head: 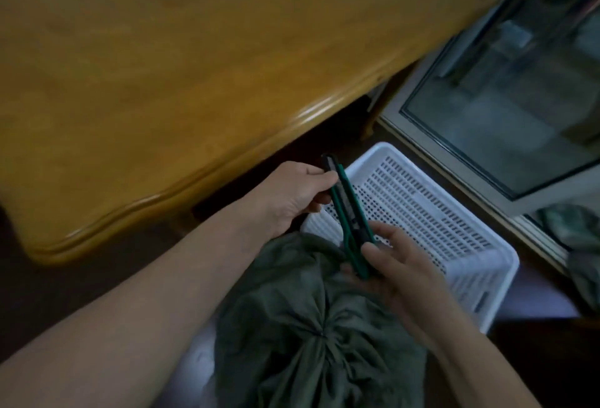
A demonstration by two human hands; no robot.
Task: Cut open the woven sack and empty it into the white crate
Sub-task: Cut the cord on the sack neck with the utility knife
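A dark green woven sack [311,326], gathered tight at its neck, stands in the near end of the white perforated crate [431,213] on the floor. Above it I hold a green utility knife [349,213] with both hands. My left hand [292,193] pinches the knife's upper, blade end. My right hand [399,264] grips the lower handle end, thumb on its side. The knife is held above the sack's top, apart from the fabric. The crate's far half shows a bare slotted bottom.
A wooden table [168,76] with a rounded edge fills the upper left, overhanging the floor beside the crate. A glass door with a pale frame [470,154] runs along the right. More green fabric [581,245] lies at the right edge.
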